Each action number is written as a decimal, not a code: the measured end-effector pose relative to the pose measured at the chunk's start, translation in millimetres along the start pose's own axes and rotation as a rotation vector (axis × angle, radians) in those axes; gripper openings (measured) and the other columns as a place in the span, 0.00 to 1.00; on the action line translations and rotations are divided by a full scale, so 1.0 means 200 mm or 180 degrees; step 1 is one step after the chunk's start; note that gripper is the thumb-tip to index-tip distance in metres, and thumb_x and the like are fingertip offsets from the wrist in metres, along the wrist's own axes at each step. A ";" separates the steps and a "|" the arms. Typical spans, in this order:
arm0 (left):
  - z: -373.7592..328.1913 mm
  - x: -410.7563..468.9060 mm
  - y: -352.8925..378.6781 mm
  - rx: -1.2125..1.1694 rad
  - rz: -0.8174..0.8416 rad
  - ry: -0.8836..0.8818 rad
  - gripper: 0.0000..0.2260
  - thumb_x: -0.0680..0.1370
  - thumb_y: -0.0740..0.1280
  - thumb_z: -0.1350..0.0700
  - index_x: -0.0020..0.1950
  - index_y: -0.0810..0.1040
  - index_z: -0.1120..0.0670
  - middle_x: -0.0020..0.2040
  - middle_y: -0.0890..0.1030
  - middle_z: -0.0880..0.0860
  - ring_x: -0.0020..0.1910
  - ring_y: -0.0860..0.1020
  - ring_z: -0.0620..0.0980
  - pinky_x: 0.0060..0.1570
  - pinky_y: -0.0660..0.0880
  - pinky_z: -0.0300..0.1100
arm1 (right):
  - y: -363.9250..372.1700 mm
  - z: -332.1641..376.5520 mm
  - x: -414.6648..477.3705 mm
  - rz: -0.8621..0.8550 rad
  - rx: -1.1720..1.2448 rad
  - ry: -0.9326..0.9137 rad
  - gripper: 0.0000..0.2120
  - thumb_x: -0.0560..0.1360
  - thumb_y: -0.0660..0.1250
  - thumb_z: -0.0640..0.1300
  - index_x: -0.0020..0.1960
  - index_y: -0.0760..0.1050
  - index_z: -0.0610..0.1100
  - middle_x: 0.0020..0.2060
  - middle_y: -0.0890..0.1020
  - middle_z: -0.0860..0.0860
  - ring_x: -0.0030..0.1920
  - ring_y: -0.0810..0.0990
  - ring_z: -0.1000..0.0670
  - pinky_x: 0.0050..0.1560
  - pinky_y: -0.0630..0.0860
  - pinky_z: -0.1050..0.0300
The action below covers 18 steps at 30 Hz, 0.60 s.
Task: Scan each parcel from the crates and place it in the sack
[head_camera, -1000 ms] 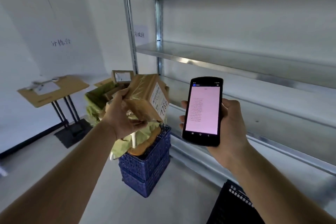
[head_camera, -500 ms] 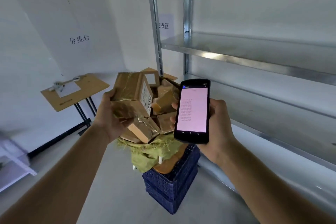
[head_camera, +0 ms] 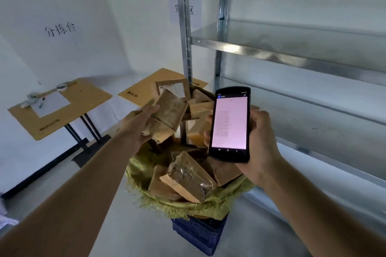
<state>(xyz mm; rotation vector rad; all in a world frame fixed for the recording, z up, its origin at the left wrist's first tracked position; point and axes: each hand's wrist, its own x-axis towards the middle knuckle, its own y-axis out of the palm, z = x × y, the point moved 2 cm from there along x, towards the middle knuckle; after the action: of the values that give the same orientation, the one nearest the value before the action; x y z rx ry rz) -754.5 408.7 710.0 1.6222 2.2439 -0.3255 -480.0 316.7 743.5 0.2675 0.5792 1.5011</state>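
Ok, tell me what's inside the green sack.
The green sack is heaped above its rim with brown parcels. The left hand grips one parcel at the top. Deeper layers are covered.

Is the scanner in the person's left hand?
No, the right hand holds the scanner; the left hand grips a taped parcel.

Standing on grey floor: blue crates, left desk, second desk, metal shelving rack. Resting over the crates: green woven sack, holding brown taped parcels piling above its rim. Lying on left desk: white paper sheet, pen, blurry small items.
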 end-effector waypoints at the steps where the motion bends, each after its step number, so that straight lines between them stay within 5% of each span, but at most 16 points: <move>1: 0.00 0.09 0.00 0.0115 0.0089 0.0016 0.29 0.66 0.82 0.42 0.63 0.80 0.50 0.58 0.84 0.54 0.58 0.83 0.56 0.61 0.81 0.57 | 0.02 -0.04 0.04 -0.0139 0.0023 -0.0056 0.26 0.87 0.52 0.59 0.72 0.79 0.46 0.55 0.86 0.39 0.52 0.85 0.38 0.60 0.81 0.39; 5: 0.06 0.41 -0.01 0.0442 0.0410 -0.0242 0.41 0.56 0.84 0.39 0.66 0.79 0.49 0.59 0.85 0.54 0.56 0.85 0.56 0.55 0.83 0.57 | 0.11 -0.14 0.14 -0.0578 0.0153 -0.0162 0.26 0.85 0.52 0.56 0.68 0.81 0.44 0.61 0.85 0.34 0.53 0.83 0.35 0.61 0.78 0.36; 8: 0.11 0.54 0.01 0.0686 0.0455 -0.0563 0.39 0.61 0.84 0.41 0.68 0.78 0.52 0.57 0.84 0.56 0.53 0.83 0.57 0.45 0.82 0.53 | 0.17 -0.18 0.17 -0.0838 0.0170 -0.0168 0.26 0.85 0.51 0.56 0.62 0.85 0.45 0.60 0.86 0.34 0.49 0.85 0.37 0.55 0.80 0.40; 11: 0.11 0.57 0.03 0.1022 0.0572 -0.0780 0.27 0.68 0.81 0.42 0.60 0.80 0.53 0.57 0.82 0.57 0.54 0.80 0.60 0.56 0.79 0.58 | 0.20 -0.22 0.18 -0.1039 0.0142 -0.0244 0.27 0.85 0.51 0.57 0.65 0.83 0.44 0.62 0.84 0.33 0.51 0.84 0.35 0.58 0.78 0.37; 14: 0.10 0.56 0.05 0.1222 0.0705 -0.0703 0.22 0.65 0.79 0.40 0.52 0.80 0.50 0.56 0.82 0.57 0.56 0.80 0.62 0.62 0.77 0.62 | 0.21 -0.26 0.20 -0.1205 0.0096 -0.0300 0.27 0.86 0.51 0.58 0.68 0.81 0.44 0.61 0.85 0.35 0.53 0.84 0.34 0.60 0.78 0.36; 18: 0.01 0.49 0.12 0.1191 0.0884 -0.0238 0.13 0.78 0.73 0.45 0.58 0.81 0.50 0.57 0.81 0.55 0.55 0.78 0.56 0.64 0.75 0.57 | 0.24 -0.29 0.22 -0.1336 0.0055 -0.0321 0.28 0.87 0.50 0.60 0.70 0.79 0.43 0.60 0.85 0.36 0.53 0.85 0.34 0.53 0.82 0.40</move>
<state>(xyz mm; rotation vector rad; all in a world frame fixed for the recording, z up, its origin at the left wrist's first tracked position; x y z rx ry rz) -759.3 499.5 667.9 2.0405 1.9507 -0.7511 -553.0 352.7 710.8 0.2174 0.5296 1.0719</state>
